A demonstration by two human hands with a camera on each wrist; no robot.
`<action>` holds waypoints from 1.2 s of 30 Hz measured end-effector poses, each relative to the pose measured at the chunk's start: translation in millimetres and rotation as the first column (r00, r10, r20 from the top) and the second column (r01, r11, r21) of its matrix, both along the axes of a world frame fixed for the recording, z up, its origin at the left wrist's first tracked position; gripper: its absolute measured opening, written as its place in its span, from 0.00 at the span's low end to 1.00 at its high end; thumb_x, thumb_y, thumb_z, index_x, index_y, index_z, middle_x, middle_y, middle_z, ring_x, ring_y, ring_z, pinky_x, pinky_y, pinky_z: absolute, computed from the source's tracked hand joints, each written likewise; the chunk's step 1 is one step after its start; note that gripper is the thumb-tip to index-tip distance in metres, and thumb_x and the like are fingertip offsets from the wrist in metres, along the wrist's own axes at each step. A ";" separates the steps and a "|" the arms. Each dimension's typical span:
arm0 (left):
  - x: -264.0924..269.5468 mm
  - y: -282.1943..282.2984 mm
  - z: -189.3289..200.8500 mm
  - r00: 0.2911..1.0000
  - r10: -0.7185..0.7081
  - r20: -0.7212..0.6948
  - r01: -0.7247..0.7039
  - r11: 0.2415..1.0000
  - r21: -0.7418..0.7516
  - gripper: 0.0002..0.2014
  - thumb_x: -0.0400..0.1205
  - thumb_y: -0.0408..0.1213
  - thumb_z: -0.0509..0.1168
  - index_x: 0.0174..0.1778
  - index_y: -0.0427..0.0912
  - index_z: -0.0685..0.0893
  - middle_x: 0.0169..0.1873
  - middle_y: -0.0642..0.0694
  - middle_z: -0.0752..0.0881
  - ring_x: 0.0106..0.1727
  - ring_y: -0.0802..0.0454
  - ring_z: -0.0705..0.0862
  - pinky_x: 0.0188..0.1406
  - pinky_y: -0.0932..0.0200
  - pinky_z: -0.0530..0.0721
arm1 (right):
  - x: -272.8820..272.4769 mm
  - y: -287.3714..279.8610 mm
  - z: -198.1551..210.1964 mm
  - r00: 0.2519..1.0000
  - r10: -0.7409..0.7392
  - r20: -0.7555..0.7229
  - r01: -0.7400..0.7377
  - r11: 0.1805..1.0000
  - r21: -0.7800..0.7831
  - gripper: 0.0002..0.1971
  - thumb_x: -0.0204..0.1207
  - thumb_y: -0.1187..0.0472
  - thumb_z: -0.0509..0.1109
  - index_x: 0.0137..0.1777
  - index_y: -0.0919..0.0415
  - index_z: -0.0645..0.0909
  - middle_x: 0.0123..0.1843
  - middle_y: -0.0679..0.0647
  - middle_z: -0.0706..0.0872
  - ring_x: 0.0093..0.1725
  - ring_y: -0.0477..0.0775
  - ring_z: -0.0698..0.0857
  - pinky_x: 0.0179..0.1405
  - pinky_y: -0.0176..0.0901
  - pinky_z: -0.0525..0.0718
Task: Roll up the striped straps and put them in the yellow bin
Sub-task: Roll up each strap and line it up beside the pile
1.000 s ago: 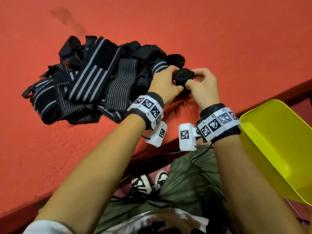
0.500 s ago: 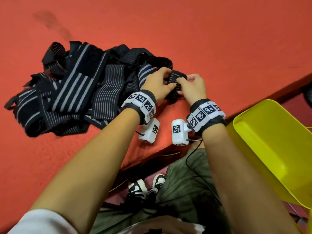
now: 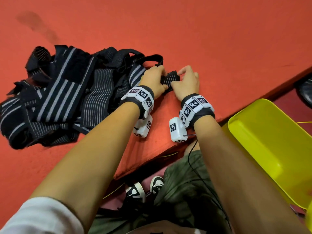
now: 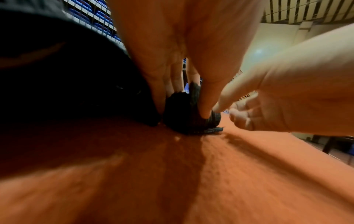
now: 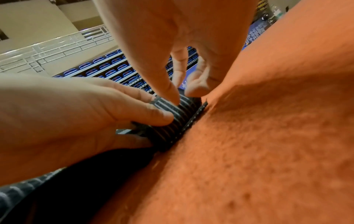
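Item: rolled strap (image 3: 169, 79), dark with thin pale stripes, lying on the red tabletop (image 3: 219, 39) at the right edge of the loose strap pile (image 3: 64, 97).

Left hand (image 3: 154, 80): curled onto the roll's left end, thumb pressing its top. Right hand (image 3: 185, 81): thumb and fingers (image 5: 168, 89) pinching the right end; a loose tail lies flat beneath the roll, apparently its own, though the wrist views are blurred.

Yellow bin (image 3: 273, 146): near right, below the tabletop edge, nothing visible inside.

Step in hand: rolling one strap, nearly wound. Next move calls for tucking the tail, holding the roll tight, and carrying it right into the bin without unwinding.
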State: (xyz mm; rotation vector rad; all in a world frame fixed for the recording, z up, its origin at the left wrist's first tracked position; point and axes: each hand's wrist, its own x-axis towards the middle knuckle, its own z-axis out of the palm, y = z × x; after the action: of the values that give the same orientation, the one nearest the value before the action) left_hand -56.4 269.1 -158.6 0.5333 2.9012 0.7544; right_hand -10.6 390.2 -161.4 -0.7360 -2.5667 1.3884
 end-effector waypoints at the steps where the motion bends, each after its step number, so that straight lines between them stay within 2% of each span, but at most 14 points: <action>1: 0.0 0.8 0.5 1.000 0.006 0.002 -0.006 1.000 -0.009 0.19 0.78 0.39 0.76 0.64 0.41 0.82 0.61 0.40 0.84 0.62 0.40 0.83 0.60 0.47 0.80 | -0.9 -1.2 0.9 0.999 0.039 -0.006 -0.039 0.999 0.027 0.12 0.73 0.69 0.69 0.51 0.53 0.79 0.53 0.57 0.81 0.45 0.51 0.80 0.43 0.33 0.67; 3: 0.7 -0.5 1.9 0.999 0.025 0.020 -0.025 1.000 0.013 0.19 0.79 0.39 0.75 0.65 0.41 0.83 0.63 0.39 0.83 0.64 0.40 0.82 0.62 0.48 0.80 | -3.4 -6.8 1.8 0.992 0.123 0.038 -0.126 0.989 0.083 0.08 0.74 0.68 0.68 0.47 0.54 0.81 0.49 0.56 0.86 0.54 0.60 0.85 0.50 0.41 0.75; 7: 7.6 -13.4 13.8 0.996 0.031 0.084 -0.042 0.991 0.128 0.16 0.79 0.33 0.72 0.63 0.41 0.87 0.61 0.42 0.88 0.62 0.46 0.87 0.65 0.51 0.83 | -4.1 -12.3 11.4 0.980 0.171 0.102 -0.187 0.965 0.184 0.08 0.77 0.68 0.64 0.47 0.55 0.82 0.56 0.63 0.89 0.61 0.66 0.85 0.53 0.47 0.79; 11: 19.4 -45.6 39.5 0.994 0.100 0.032 -0.104 0.967 0.231 0.13 0.80 0.29 0.65 0.58 0.43 0.89 0.55 0.48 0.90 0.51 0.52 0.86 0.60 0.59 0.82 | -6.9 -38.2 32.6 0.969 0.242 0.043 -0.245 0.950 0.191 0.09 0.75 0.67 0.62 0.44 0.55 0.83 0.46 0.56 0.87 0.51 0.63 0.83 0.46 0.46 0.78; 16: 28.1 -124.8 53.0 0.950 0.309 -0.033 -0.300 0.940 0.160 0.14 0.81 0.32 0.65 0.61 0.43 0.85 0.61 0.43 0.82 0.53 0.45 0.85 0.61 0.50 0.83 | -12.9 -116.9 49.3 0.881 0.473 0.001 -0.467 0.869 0.161 0.08 0.75 0.66 0.64 0.46 0.55 0.84 0.40 0.52 0.85 0.48 0.61 0.85 0.44 0.44 0.77; 19: 35.4 -174.3 51.8 0.892 0.450 -0.035 -0.443 0.887 0.129 0.21 0.81 0.32 0.67 0.71 0.40 0.77 0.70 0.39 0.71 0.55 0.39 0.84 0.60 0.46 0.83 | -15.8 -164.3 49.5 0.804 0.595 0.013 -0.587 0.790 0.176 0.10 0.78 0.63 0.69 0.58 0.56 0.83 0.58 0.57 0.83 0.54 0.60 0.83 0.54 0.46 0.79; 21: 39.5 -196.2 52.1 0.865 0.502 -0.019 -0.498 0.862 0.097 0.28 0.81 0.33 0.68 0.78 0.39 0.70 0.76 0.37 0.64 0.59 0.35 0.83 0.61 0.45 0.83 | -16.8 -185.7 51.5 0.809 0.588 0.031 -0.581 0.788 0.203 0.15 0.79 0.60 0.70 0.65 0.55 0.79 0.67 0.59 0.76 0.54 0.62 0.82 0.58 0.52 0.81; 24: 41.1 -212.8 55.0 0.851 0.524 0.030 -0.524 0.848 0.080 0.33 0.82 0.34 0.69 0.82 0.39 0.64 0.79 0.35 0.62 0.66 0.35 0.80 0.64 0.48 0.80 | -18.6 -202.2 55.8 0.813 0.582 0.036 -0.575 0.790 0.213 0.17 0.80 0.61 0.69 0.68 0.55 0.77 0.66 0.58 0.77 0.54 0.64 0.83 0.58 0.56 0.83; 27: 40.9 -217.4 60.3 0.833 0.549 0.068 -0.553 0.828 0.091 0.31 0.83 0.35 0.68 0.82 0.37 0.65 0.76 0.35 0.68 0.71 0.38 0.77 0.65 0.50 0.76 | -17.0 -212.9 55.1 0.729 0.682 0.062 -0.682 0.715 0.151 0.23 0.81 0.62 0.68 0.75 0.56 0.74 0.63 0.59 0.83 0.61 0.61 0.84 0.61 0.53 0.82; 29: 39.9 -219.9 62.1 0.835 0.545 0.074 -0.550 0.829 0.100 0.27 0.83 0.37 0.68 0.78 0.37 0.72 0.73 0.36 0.74 0.70 0.37 0.78 0.67 0.50 0.76 | -15.0 -216.1 54.0 0.751 0.658 0.059 -0.660 0.743 0.110 0.27 0.81 0.61 0.70 0.79 0.58 0.69 0.69 0.62 0.78 0.61 0.62 0.81 0.60 0.51 0.79; 30: 41.1 -220.3 63.0 0.846 0.531 0.047 -0.533 0.839 0.109 0.21 0.83 0.39 0.67 0.72 0.39 0.77 0.68 0.37 0.78 0.66 0.38 0.80 0.62 0.50 0.78 | -14.0 -215.5 53.7 0.783 0.620 0.045 -0.622 0.780 0.075 0.28 0.81 0.61 0.70 0.78 0.59 0.67 0.71 0.62 0.75 0.59 0.63 0.81 0.58 0.50 0.78; 32: 45.1 -222.0 65.5 0.856 0.517 0.007 -0.513 0.848 0.133 0.04 0.82 0.41 0.66 0.46 0.45 0.80 0.49 0.43 0.82 0.53 0.39 0.82 0.47 0.53 0.74 | -13.1 -211.9 52.6 0.820 0.573 0.008 -0.573 0.820 0.009 0.28 0.81 0.61 0.70 0.78 0.60 0.63 0.68 0.62 0.78 0.55 0.63 0.81 0.53 0.49 0.76; 34: 52.0 -223.4 66.4 0.867 0.498 -0.025 -0.490 0.860 0.140 0.15 0.82 0.41 0.67 0.32 0.48 0.70 0.34 0.50 0.76 0.43 0.42 0.78 0.40 0.55 0.68 | -13.8 -209.1 52.7 0.835 0.550 -0.023 -0.551 0.834 -0.041 0.31 0.80 0.62 0.68 0.80 0.59 0.59 0.55 0.57 0.84 0.53 0.63 0.84 0.50 0.50 0.79; 36: 58.6 -223.7 66.9 0.881 0.471 -0.043 -0.461 0.876 0.143 0.17 0.82 0.42 0.68 0.32 0.45 0.69 0.33 0.50 0.74 0.41 0.42 0.78 0.39 0.53 0.68 | -15.1 -209.0 57.4 0.854 0.519 -0.040 -0.519 0.846 -0.124 0.34 0.80 0.62 0.65 0.84 0.56 0.56 0.50 0.52 0.82 0.51 0.61 0.87 0.51 0.55 0.86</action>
State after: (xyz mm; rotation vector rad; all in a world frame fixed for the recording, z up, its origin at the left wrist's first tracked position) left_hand 2.2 45.3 -91.7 -0.1541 3.1021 0.9991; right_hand -25.7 181.3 -104.0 -0.0252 -2.8158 1.7034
